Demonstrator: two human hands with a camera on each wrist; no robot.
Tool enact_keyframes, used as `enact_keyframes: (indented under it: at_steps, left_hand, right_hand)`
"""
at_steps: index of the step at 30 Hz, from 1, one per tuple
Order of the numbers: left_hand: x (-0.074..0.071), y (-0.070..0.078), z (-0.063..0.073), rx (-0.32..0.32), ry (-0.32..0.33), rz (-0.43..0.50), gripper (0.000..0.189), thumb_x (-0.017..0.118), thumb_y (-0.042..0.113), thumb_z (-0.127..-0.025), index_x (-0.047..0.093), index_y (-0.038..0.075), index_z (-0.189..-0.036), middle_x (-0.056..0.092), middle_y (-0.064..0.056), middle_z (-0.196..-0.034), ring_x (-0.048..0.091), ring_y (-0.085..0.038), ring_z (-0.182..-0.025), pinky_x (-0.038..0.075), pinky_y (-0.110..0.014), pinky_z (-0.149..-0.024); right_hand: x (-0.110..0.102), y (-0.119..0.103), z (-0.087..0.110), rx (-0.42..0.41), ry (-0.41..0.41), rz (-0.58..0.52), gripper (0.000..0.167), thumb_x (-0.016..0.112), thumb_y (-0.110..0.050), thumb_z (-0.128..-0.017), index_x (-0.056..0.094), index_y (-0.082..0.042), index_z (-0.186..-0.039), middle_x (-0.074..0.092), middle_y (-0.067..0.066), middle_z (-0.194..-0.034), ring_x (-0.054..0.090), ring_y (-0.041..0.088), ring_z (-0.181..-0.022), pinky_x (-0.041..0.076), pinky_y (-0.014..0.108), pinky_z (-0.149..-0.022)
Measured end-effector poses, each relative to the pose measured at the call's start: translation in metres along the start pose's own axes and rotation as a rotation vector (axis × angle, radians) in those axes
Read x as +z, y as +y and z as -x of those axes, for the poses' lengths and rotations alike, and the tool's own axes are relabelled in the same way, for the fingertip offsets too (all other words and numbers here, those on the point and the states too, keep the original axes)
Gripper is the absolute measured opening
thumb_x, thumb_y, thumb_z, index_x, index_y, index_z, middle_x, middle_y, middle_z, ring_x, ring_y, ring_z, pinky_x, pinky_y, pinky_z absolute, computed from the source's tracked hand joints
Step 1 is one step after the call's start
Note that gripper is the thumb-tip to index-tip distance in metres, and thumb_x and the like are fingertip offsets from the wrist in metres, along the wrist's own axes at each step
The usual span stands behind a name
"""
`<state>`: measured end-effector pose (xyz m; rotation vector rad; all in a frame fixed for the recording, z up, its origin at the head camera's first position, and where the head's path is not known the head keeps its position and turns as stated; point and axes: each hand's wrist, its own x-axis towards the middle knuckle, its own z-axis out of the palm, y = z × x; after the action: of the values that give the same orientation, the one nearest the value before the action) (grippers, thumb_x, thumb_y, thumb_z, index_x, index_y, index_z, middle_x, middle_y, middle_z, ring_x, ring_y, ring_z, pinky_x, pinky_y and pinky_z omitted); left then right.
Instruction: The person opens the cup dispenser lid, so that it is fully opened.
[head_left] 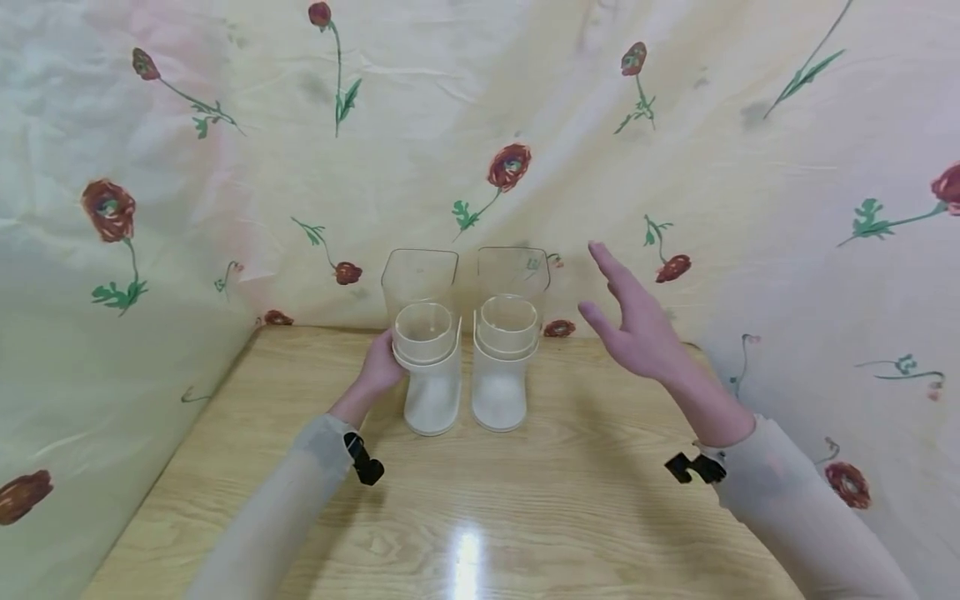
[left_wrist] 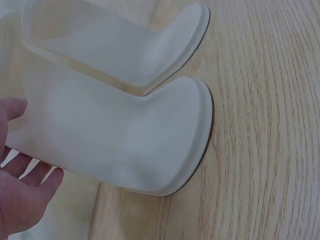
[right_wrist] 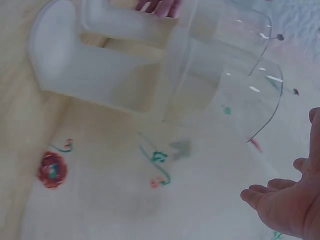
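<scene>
Two white, boot-shaped stands stand upright side by side, each with a round cup-like top and a clear panel rising behind it. My left hand holds the left stand by the outer side of its upper part. In the left wrist view its thumb and fingers lie on either side of that stand. The right stand has no hand on it. My right hand is raised in the air to its right, fingers extended and apart from everything. The right wrist view shows this hand away from the nearer stand.
Under the stands is a light wooden table with a bright reflection near the front. Cloth printed with red flowers hangs behind and at both sides. Each wrist wears a black strap with a small mount.
</scene>
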<state>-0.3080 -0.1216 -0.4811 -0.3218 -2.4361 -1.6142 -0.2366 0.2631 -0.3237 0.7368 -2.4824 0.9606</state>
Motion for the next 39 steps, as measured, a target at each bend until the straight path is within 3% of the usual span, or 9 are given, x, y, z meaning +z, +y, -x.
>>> enact_keyframes:
  at_steps: [3,8,14,20,25,32,39]
  left_hand:
    - [0.001,-0.003,0.000,0.020,0.007,-0.001,0.046,0.060,-0.009,-0.083,0.063,-0.012,-0.129,0.070,-0.034,-0.120,0.065,-0.047,-0.119,0.050,-0.058,-0.112]
    - [0.002,-0.006,-0.002,0.026,0.004,0.001,0.050,0.061,-0.009,-0.082,0.060,-0.014,-0.131,0.068,-0.036,-0.122,0.064,-0.050,-0.122,0.049,-0.058,-0.114]
    - [0.001,-0.009,-0.004,0.007,-0.030,0.026,0.053,0.061,-0.009,-0.082,0.058,-0.014,-0.135,0.067,-0.036,-0.124,0.063,-0.049,-0.124,0.047,-0.057,-0.116]
    - [-0.001,-0.009,-0.006,-0.004,-0.068,0.043,0.056,0.059,-0.010,-0.084,0.055,-0.013,-0.139,0.065,-0.036,-0.128,0.060,-0.048,-0.127,0.045,-0.056,-0.118]
    - [-0.001,-0.007,-0.007,-0.030,-0.086,0.029,0.050,0.059,-0.011,-0.085,0.057,-0.012,-0.136,0.066,-0.035,-0.126,0.061,-0.048,-0.126,0.046,-0.057,-0.117]
    - [0.001,-0.011,-0.006,-0.028,-0.098,0.000,0.043,0.060,-0.008,-0.089,0.059,-0.010,-0.133,0.067,-0.033,-0.124,0.062,-0.045,-0.122,0.048,-0.056,-0.114]
    - [-0.001,-0.014,-0.005,-0.021,-0.090,-0.015,0.033,0.061,-0.006,-0.092,0.062,-0.010,-0.124,0.069,-0.031,-0.119,0.064,-0.039,-0.114,0.051,-0.052,-0.109]
  right_hand:
    - [0.001,-0.012,-0.018,-0.039,-0.005,0.031,0.077,0.061,-0.033,-0.107,0.019,-0.028,-0.171,0.021,0.001,-0.179,0.023,0.029,-0.165,0.030,0.060,-0.129]
    - [0.008,-0.032,-0.043,-0.140,0.001,0.069,0.077,0.064,-0.028,-0.104,0.025,-0.020,-0.170,0.028,0.006,-0.177,0.025,0.030,-0.164,0.025,0.056,-0.132]
    - [0.018,-0.057,-0.068,-0.228,-0.009,0.069,0.077,0.065,-0.030,-0.101,0.030,-0.016,-0.168,0.032,0.010,-0.174,0.031,0.030,-0.162,0.029,0.057,-0.130]
    - [0.033,-0.085,-0.093,-0.214,-0.074,0.049,0.076,0.066,-0.037,-0.101,0.035,-0.016,-0.166,0.034,0.010,-0.174,0.032,0.031,-0.161,0.029,0.060,-0.129]
    - [0.051,-0.106,-0.108,-0.201,-0.171,0.060,0.075,0.065,-0.043,-0.101,0.038,-0.015,-0.165,0.037,0.010,-0.172,0.036,0.031,-0.159,0.033,0.055,-0.129]
    - [0.082,-0.128,-0.114,-0.170,-0.348,0.085,0.074,0.063,-0.048,-0.103,0.037,-0.017,-0.165,0.035,0.011,-0.172,0.040,0.030,-0.157,0.037,0.049,-0.128]
    - [0.107,-0.140,-0.121,-0.147,-0.444,0.156,0.078,0.068,-0.047,-0.099,0.039,-0.016,-0.164,0.030,0.016,-0.173,0.035,0.036,-0.158,0.035,0.051,-0.128]
